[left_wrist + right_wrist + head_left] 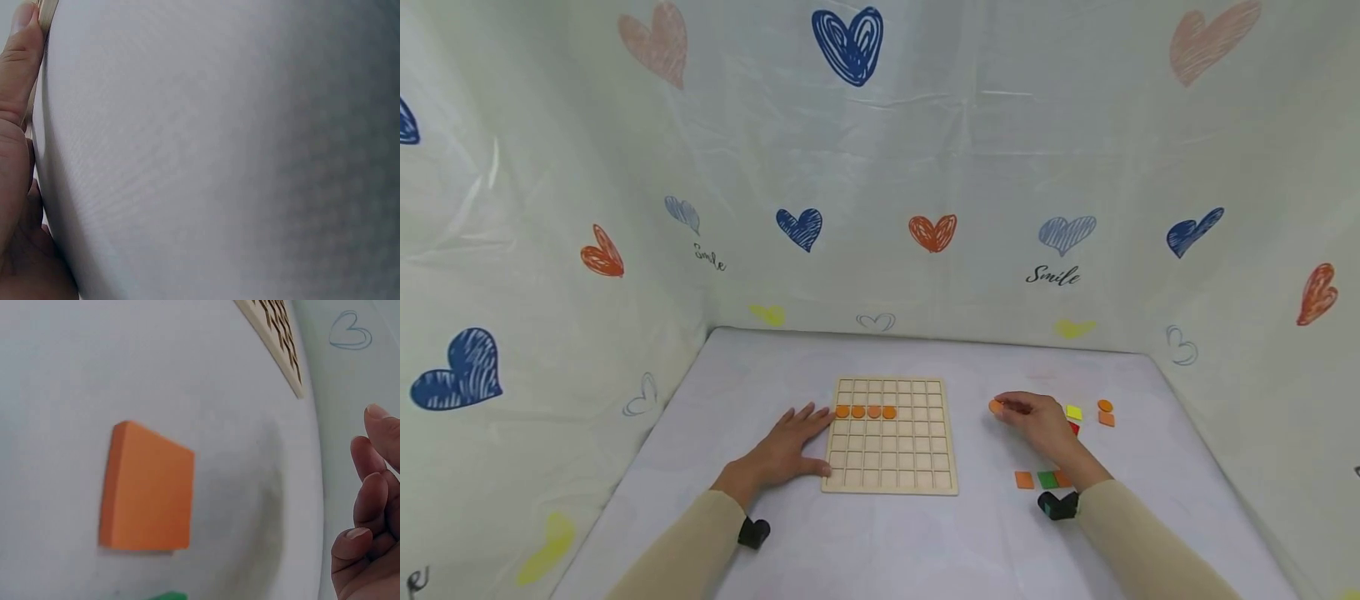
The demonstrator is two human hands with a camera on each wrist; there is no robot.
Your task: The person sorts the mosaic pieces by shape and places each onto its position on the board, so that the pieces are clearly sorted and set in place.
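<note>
A wooden grid board (pixel 891 457) lies on the table with a short row of orange round pieces (pixel 858 412) in one of its upper rows. At its left side, my left hand (pixel 786 450) rests with spread fingers, the thumb and fingertips touching the edge; the thumb (pixel 19 69) also shows in the left wrist view. To the right of the board, my right hand (pixel 1037 421) pinches an orange round piece (pixel 996 407) between thumb and fingertips. That piece does not show in the right wrist view, where the curled fingers (pixel 370 506) appear at the right.
Near my right forearm lie an orange square (pixel 1024 480), a green square (pixel 1047 480) and another orange square (pixel 1062 479) partly covered. Beyond are a yellow square (pixel 1074 412), a red piece (pixel 1074 428), an orange disc (pixel 1105 406) and an orange square (pixel 1107 419). Heart-printed curtains surround the table.
</note>
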